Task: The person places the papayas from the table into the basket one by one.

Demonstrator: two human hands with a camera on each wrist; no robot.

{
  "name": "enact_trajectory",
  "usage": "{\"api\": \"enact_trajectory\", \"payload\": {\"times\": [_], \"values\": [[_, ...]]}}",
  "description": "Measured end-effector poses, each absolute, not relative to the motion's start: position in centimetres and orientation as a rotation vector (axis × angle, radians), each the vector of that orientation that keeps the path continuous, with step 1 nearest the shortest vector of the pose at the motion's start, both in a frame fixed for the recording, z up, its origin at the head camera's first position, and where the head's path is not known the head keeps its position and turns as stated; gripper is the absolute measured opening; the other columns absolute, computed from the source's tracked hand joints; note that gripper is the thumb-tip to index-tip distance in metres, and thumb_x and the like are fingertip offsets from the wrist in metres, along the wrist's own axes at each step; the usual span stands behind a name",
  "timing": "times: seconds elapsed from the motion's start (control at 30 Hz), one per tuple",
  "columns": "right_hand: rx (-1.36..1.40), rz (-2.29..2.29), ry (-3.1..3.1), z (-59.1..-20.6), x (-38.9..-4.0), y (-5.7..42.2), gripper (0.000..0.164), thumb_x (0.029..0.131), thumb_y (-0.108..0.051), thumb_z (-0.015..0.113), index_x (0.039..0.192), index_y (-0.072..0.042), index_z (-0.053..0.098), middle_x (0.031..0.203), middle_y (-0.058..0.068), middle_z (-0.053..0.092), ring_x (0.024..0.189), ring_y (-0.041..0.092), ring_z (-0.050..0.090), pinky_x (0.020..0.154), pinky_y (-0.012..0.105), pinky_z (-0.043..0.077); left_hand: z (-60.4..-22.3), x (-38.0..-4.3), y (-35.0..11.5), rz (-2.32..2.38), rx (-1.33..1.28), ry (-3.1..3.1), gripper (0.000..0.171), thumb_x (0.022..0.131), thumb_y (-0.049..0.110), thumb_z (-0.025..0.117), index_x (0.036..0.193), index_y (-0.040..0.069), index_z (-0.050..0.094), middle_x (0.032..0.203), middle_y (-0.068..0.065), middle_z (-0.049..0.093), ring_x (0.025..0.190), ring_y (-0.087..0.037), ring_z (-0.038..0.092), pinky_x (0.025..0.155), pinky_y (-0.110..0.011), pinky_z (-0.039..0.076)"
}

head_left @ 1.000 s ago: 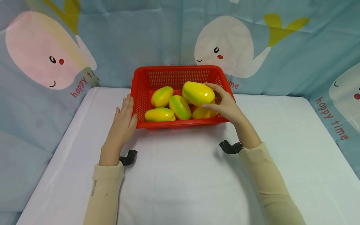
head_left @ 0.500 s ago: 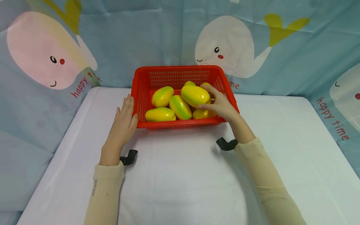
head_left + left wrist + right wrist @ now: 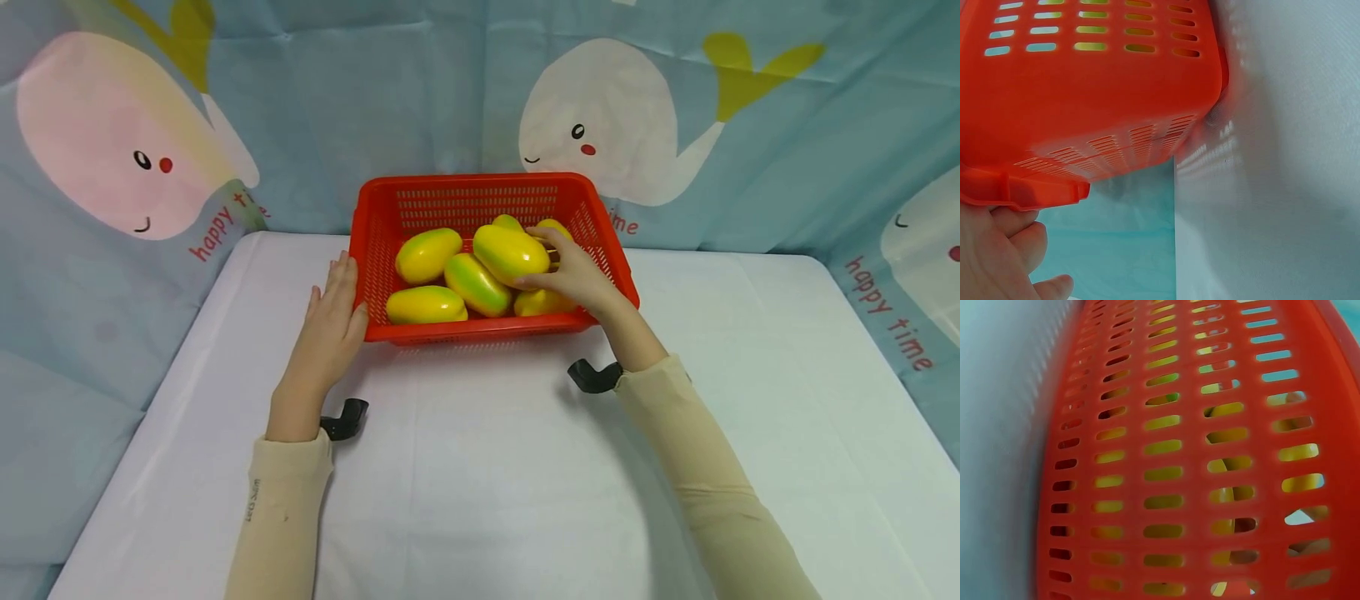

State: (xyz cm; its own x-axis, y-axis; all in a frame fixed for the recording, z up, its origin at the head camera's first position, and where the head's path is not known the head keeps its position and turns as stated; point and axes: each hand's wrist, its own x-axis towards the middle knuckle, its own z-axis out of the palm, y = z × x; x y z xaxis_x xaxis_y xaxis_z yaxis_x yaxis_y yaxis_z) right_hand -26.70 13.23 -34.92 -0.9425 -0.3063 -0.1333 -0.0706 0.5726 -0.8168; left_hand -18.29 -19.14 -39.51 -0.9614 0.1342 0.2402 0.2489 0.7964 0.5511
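Observation:
In the head view, a red slotted plastic basket (image 3: pixel 480 330) holds several glossy yellow-green oval fruits that look like mangoes or papayas. My right hand (image 3: pixel 573 271) reaches over the basket's right front and grips one oval fruit (image 3: pixel 510 254), thumb on the near side and fingers on the far side. That fruit lies over or against another oval fruit (image 3: pixel 477 285); whether it bears weight there cannot be told. My left hand (image 3: pixel 324 321) lies with straight fingers along the basket's left rim, and in the left wrist view its fingers (image 3: pixel 1029 247) touch under the rim.
The basket stands on a white-covered table (image 3: pixel 480 483) close to a blue curtain (image 3: pixel 390 100) printed with whales. A black curved wrist mount (image 3: pixel 345 419) sits at my left wrist, another black mount (image 3: pixel 595 377) at my right. The right wrist view shows mostly the basket's slotted wall (image 3: pixel 1191 481).
My right hand has moved left and slightly lower with the gripped fruit. Other fruits behind it have come into sight, and two neighbouring fruits have shifted slightly left. The left hand stays put.

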Motion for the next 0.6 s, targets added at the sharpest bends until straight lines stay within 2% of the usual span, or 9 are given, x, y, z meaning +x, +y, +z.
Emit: {"api": "enact_trajectory", "payload": {"times": [0.23, 0.6], "values": [[-0.266, -1.37, 2.527, -35.1, -26.5, 13.6, 0.078, 0.078, -0.03, 0.076, 0.143, -0.02, 0.035, 0.136, 0.005, 0.045, 0.124, 0.022, 0.042, 0.102, 0.042, 0.039, -39.6, -18.4, -19.0, -0.895, -0.308, -2.796, 0.061, 0.097, 0.02, 0.037, 0.15, 0.0, 0.013, 0.157, -0.013, 0.011, 0.144, -0.027, 0.007, 0.113, -0.053, 0.002], [-0.387, -1.44, 2.713, -35.2, -25.2, 15.2, 0.064, 0.083, -0.023, 0.072, 0.139, -0.015, 0.044, 0.138, 0.01, 0.046, 0.125, 0.027, 0.043, 0.102, 0.047, 0.037, -39.9, -18.3, -19.4, -0.946, -0.311, -2.805, 0.061, 0.098, 0.021, 0.036, 0.15, 0.0, 0.01, 0.157, -0.014, 0.006, 0.144, -0.029, 0.003, 0.112, -0.055, 0.002]]}}
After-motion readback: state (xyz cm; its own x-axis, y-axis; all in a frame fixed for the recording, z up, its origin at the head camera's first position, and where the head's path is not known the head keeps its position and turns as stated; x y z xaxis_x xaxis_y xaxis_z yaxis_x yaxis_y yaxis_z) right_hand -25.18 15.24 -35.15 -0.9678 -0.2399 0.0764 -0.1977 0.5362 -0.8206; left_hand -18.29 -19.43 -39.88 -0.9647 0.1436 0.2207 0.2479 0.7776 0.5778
